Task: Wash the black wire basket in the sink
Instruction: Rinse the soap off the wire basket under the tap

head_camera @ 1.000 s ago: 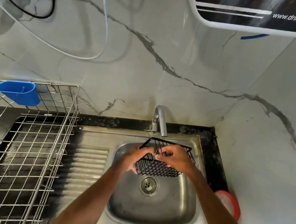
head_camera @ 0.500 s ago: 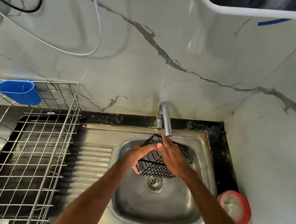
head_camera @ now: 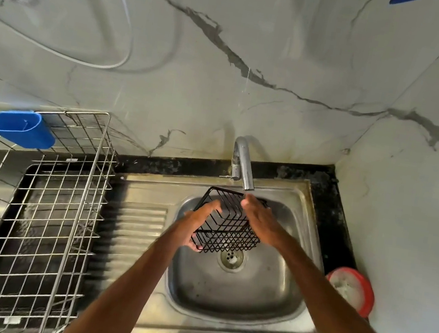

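Note:
The black wire basket (head_camera: pixel 227 231) hangs tilted over the steel sink (head_camera: pixel 275 297), just below the tap spout (head_camera: pixel 244 167) and above the drain (head_camera: pixel 231 258). My left hand (head_camera: pixel 198 224) grips the basket's left side, thumb under its lower corner and fingers over the rim. On the basket's right side lies my right hand (head_camera: pixel 258 220) with its fingers stretched straight up toward the spout's mouth. The basket's right wall is hidden behind that hand. I cannot tell whether water runs from the tap.
A steel wire dish rack (head_camera: pixel 35 210) with a blue plastic cup (head_camera: pixel 19 127) hooked on its back rim stands on the drainboard at left. A red-rimmed round container (head_camera: pixel 352 290) sits on the black counter right of the sink. Marble walls close the back and right.
My right hand left the basket's rim and stretched its fingers up to the spout. The left hand kept its hold and the basket tipped a little. The camera view moved down.

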Tool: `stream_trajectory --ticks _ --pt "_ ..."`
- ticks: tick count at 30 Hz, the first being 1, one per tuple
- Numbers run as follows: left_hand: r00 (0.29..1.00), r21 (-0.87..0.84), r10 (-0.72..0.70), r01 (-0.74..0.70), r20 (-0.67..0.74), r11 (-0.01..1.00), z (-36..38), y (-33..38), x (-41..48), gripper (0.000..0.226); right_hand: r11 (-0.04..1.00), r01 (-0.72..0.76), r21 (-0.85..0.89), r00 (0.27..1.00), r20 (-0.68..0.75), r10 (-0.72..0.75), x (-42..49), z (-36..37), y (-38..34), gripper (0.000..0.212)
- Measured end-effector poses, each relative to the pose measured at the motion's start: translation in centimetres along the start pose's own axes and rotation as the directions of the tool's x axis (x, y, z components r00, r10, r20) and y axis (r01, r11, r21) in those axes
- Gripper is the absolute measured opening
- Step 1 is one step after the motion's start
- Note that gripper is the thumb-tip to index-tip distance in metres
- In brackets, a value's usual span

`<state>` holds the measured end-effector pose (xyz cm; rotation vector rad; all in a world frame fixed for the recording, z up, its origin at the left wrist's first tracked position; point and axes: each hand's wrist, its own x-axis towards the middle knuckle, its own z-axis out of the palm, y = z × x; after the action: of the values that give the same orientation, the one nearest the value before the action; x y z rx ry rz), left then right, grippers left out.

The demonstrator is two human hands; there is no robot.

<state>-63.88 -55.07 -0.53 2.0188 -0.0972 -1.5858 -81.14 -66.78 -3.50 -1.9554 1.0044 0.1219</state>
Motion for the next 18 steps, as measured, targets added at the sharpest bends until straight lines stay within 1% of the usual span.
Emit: stream_trajectory --ticks 1,2,3,4,5,6,8,9,11,13,14,15,16,17,18 --pt "1.0 0.016 -0.001 0.001 0.006 1.0 -0.2 0.0 -0.2 0.077 0.997 -0.084 0.0 0.996 0.007 0.084 0.4 -0.4 0.8 0.071" --pt "1.0 0.038 -0.002 0.002 0.008 0.999 -0.3 0.0 -0.3 0.072 0.99 -0.14 0.008 0.99 0.012 0.14 0.7 -0.5 1.3 0.078" --pt "1.0 0.06 0.0 0.0 0.006 0.998 -0.3 0.0 -0.4 0.068 0.988 -0.154 0.027 0.988 0.01 0.153 0.8 -0.4 1.1 0.089" --pt "1.0 0.076 0.009 -0.009 0.001 0.997 -0.3 0.0 -0.6 0.065 0.992 -0.12 0.047 0.993 0.004 0.12 0.8 0.0 0.4 0.098" --pt "1.0 0.09 0.018 -0.017 -0.008 0.996 -0.3 -0.1 -0.6 0.066 0.997 -0.052 0.057 0.999 0.012 0.051 0.5 0.6 -0.4 0.1" --pt "0.999 0.094 0.026 -0.024 -0.021 0.995 -0.3 -0.2 -0.4 0.074 0.998 0.043 0.044 0.999 0.03 -0.044 0.0 1.4 -1.4 0.096" --pt "0.998 0.101 0.012 -0.005 -0.064 0.995 -0.5 -0.4 -0.3 0.102 0.979 0.204 0.024 0.977 0.063 -0.205 -1.2 2.8 -3.3 0.084" --pt "0.996 0.104 0.003 0.006 -0.085 0.995 -0.7 -0.6 -0.3 0.109 0.971 0.235 0.041 0.969 0.069 -0.237 -1.8 3.1 -3.7 0.08" --pt "0.996 0.166 0.019 -0.003 -0.091 0.986 -1.0 -0.9 -0.3 0.109 0.966 0.247 0.082 0.965 0.071 -0.253 -1.7 3.6 -2.5 0.077" --pt "0.997 0.22 0.048 -0.032 -0.067 0.975 -1.3 -0.9 -0.5 0.107 0.973 0.152 0.173 0.982 0.086 -0.168 -1.0 3.5 -0.2 0.075" --pt "0.996 0.22 0.054 -0.037 -0.072 0.975 -1.3 -0.9 -0.6 0.114 0.981 0.066 0.185 0.992 0.097 -0.085 -0.6 3.2 1.0 0.072" --pt "0.995 0.21 0.055 -0.037 -0.079 0.977 -1.2 -0.8 -0.7 0.125 0.985 -0.029 0.168 0.995 0.1 0.012 -0.3 2.9 2.0 0.075" --pt "0.994 0.204 0.061 -0.042 -0.087 0.978 -0.9 -0.7 -0.7 0.137 0.979 -0.128 0.159 0.989 0.092 0.114 0.0 2.5 2.5 0.084" --pt "0.993 0.204 0.068 -0.046 -0.099 0.978 -0.7 -0.5 -1.0 0.143 0.969 -0.188 0.163 0.981 0.079 0.177 0.3 2.2 2.6 0.096" --pt "0.991 0.195 0.071 -0.049 -0.11 0.98 -0.4 -0.2 -1.1 0.141 0.965 -0.194 0.177 0.98 0.068 0.185 0.3 1.8 2.0 0.103"
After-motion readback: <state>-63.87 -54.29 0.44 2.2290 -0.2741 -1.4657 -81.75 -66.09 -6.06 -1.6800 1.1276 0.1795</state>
